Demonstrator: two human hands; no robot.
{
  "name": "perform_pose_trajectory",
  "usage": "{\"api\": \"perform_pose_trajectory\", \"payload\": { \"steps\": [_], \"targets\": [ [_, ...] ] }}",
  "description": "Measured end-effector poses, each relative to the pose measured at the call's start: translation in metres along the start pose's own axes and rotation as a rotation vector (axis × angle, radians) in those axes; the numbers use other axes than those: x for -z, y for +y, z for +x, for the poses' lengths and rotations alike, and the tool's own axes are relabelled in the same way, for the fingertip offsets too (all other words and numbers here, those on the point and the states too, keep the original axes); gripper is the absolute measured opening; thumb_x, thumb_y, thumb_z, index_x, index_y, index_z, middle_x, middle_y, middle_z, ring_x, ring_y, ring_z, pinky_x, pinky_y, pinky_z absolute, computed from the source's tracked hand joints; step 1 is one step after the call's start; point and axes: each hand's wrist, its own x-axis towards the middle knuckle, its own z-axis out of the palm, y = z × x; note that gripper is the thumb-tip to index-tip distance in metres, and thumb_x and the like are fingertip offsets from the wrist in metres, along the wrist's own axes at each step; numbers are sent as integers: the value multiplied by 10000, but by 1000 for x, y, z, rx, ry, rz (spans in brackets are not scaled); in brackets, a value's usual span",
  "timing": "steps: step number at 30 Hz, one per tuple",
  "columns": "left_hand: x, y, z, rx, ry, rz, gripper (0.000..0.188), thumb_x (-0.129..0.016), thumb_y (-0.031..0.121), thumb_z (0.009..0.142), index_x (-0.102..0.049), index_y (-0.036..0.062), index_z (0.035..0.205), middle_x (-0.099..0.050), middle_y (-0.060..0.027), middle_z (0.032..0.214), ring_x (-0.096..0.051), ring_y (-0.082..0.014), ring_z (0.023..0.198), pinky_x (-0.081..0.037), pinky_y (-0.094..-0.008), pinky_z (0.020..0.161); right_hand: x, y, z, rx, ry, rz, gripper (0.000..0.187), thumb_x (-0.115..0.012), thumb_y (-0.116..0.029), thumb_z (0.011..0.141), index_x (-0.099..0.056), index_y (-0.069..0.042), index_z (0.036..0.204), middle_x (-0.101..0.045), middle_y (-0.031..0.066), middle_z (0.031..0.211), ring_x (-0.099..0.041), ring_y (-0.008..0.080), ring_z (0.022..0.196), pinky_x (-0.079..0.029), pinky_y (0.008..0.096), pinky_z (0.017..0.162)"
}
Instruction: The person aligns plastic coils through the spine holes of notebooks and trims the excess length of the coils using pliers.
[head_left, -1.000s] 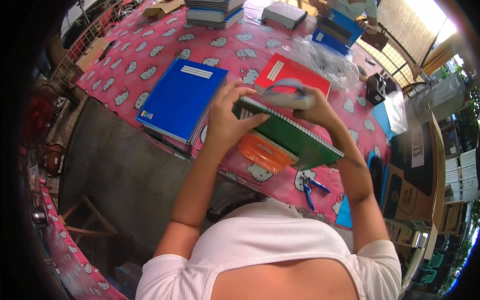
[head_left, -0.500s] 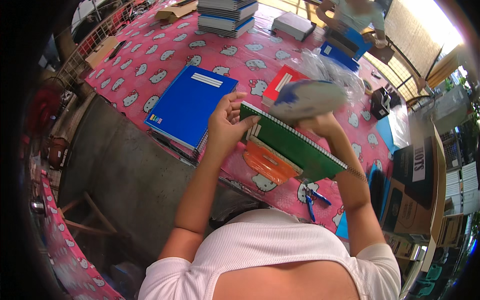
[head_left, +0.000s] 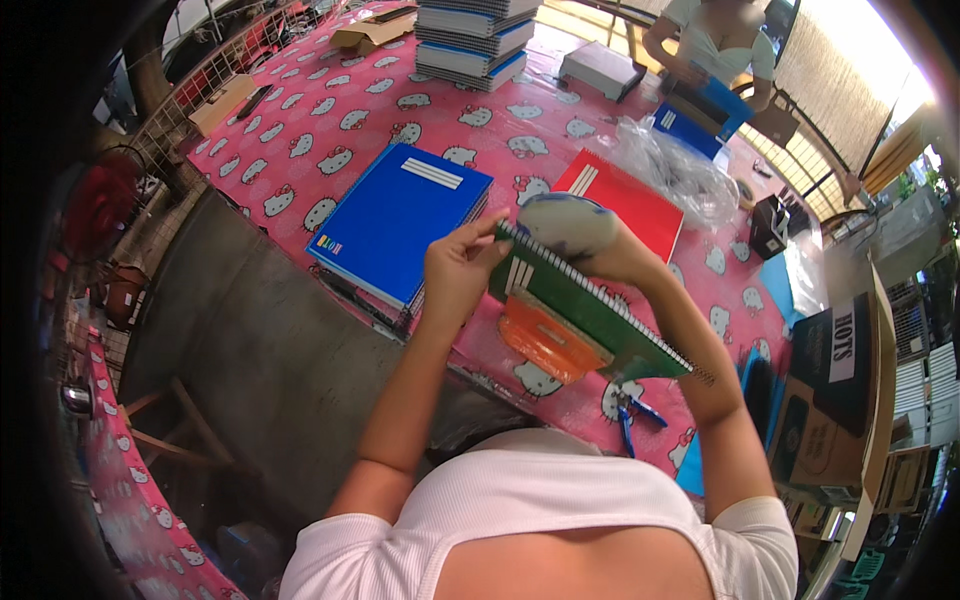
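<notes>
A green spiral notebook (head_left: 610, 312) is held tilted above the table, its coil edge up. My left hand (head_left: 460, 268) pinches its upper left corner between thumb and fingers. Behind the coil edge, my right hand (head_left: 628, 258) grips a wadded white-and-blue cloth (head_left: 568, 226); its fingers are partly hidden. An orange plastic-wrapped item (head_left: 550, 340) shows beside the notebook's lower edge. To the left lies a stack topped by a blue spiral notebook (head_left: 400, 215). A red notebook (head_left: 645, 205) lies beyond my right hand.
Blue-handled pliers (head_left: 636, 416) lie near the table's front edge. Tall notebook stacks (head_left: 472, 48) stand at the back. Crumpled clear plastic (head_left: 680, 175) and a cardboard box (head_left: 825, 390) are on the right. Across the table, another person (head_left: 722, 48) handles blue notebooks.
My right hand has brought the cloth left along the coil edge, nearer my left hand, uncovering more of the red notebook. My left hand keeps its hold on the green notebook.
</notes>
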Motion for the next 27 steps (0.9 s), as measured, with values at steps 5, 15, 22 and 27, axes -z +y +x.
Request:
{"api": "perform_pose_trajectory", "payload": {
  "steps": [5, 15, 22, 27],
  "targets": [
    [10, 9, 3, 3, -79, -25, 320, -707, 11, 815, -684, 73, 1127, -653, 7, 943, -556, -71, 831, -468, -212, 748, 50, 61, -82, -251, 809, -748, 405, -702, -115, 707, -607, -70, 1098, -659, 157, 977, -644, 350, 917, -516, 435, 744],
    [7, -13, 33, -40, -283, -329, 246, -749, 147, 823, -658, 24, 1016, -681, -45, 979, -595, -93, 866, -478, -251, 788, -6, 77, -271, -655, 641, -835, 586, -765, -330, 723, -540, -11, 1161, -564, 184, 1187, -561, 370, 1077, -443, 479, 904],
    [-9, -9, 49, 124, -427, -295, 239, -780, 118, 782, -662, 8, 958, -686, -100, 974, -637, -128, 841, -503, -268, 775, -136, 4, -277, -857, 547, -816, 474, -723, -224, 787, -570, -38, 1196, -555, 166, 1168, -516, 356, 1098, -415, 469, 920],
    [-62, 37, 24, -274, -458, -280, 223, -794, 55, 750, -652, 28, 921, -688, -126, 987, -652, -140, 855, -510, -271, 774, -84, -118, -236, -368, 672, -367, 361, -717, -83, 771, -607, -7, 1107, -611, 155, 942, -617, 298, 809, -498, 367, 701]
  ]
}}
